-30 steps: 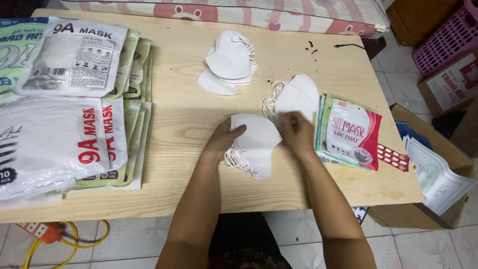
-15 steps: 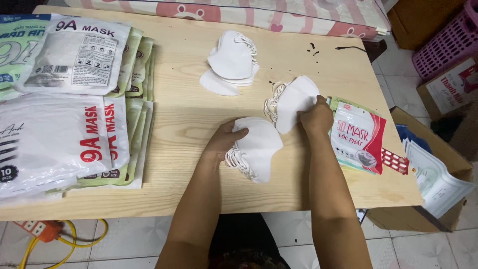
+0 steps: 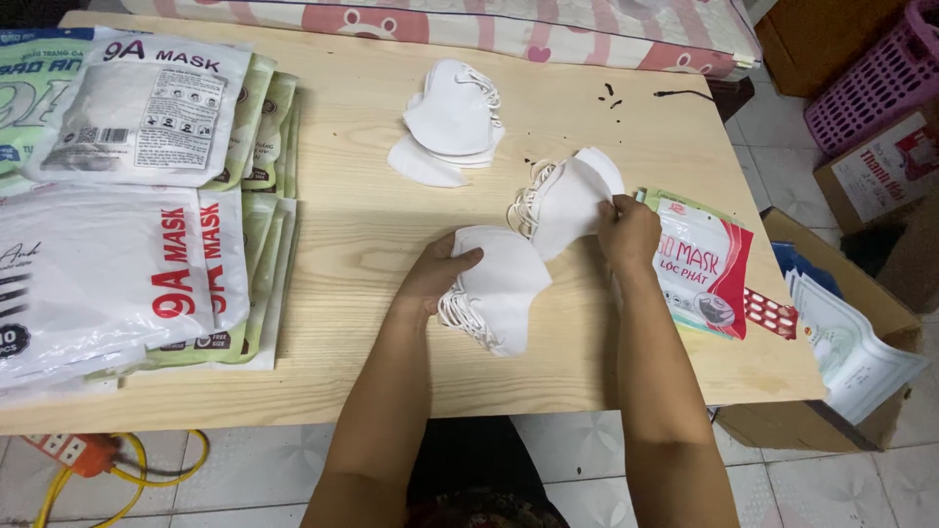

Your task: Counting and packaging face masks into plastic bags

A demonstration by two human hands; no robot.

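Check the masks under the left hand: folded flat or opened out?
Folded flat. The white masks under the left hand lie as a thin stacked pile on the table, creased edge out, ear loops bunched at one side.

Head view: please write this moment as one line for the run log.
left hand: rests on near mask stack | right hand: grips edge of second mask stack | surface: wooden table | third mask pile: untouched
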